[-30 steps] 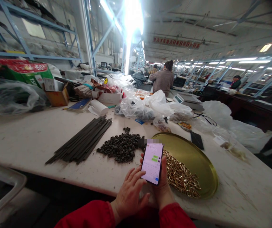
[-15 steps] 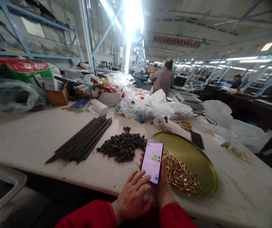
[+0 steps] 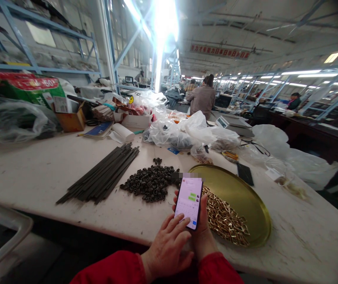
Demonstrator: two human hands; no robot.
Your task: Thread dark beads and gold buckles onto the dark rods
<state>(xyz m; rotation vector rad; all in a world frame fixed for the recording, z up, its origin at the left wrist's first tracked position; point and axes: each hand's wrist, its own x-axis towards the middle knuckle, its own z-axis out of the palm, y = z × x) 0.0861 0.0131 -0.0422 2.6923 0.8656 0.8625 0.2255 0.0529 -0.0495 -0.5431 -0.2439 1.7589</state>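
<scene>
A smartphone (image 3: 188, 203) with a lit chat screen and an on-screen keyboard is held upright in my right hand (image 3: 205, 234). The thumb lies along its right edge and fingertips show at its left edge. My left hand (image 3: 169, 246) reaches over the lower screen with fingers stretched out, the fingertips at the keyboard; whether they touch it I cannot tell. Just behind the phone, a round gold tray (image 3: 246, 197) bears a heap of gold-coloured metal rectangular loops (image 3: 226, 217). Left of the phone lie a pile of small dark rings (image 3: 151, 183) and a bundle of dark flat strips (image 3: 101, 173).
Plastic bags (image 3: 183, 130) with contents crowd the table's far side, by a weighing scale (image 3: 231, 124). A cardboard box (image 3: 71, 118) and a blue notebook (image 3: 98, 129) are at left. A pale bin (image 3: 24, 225) stands below the table edge. A person (image 3: 203, 96) sits farther back.
My left hand has shifted slightly right, its fingers moving over the lower part of the phone screen. My right hand and the phone stay nearly still.
</scene>
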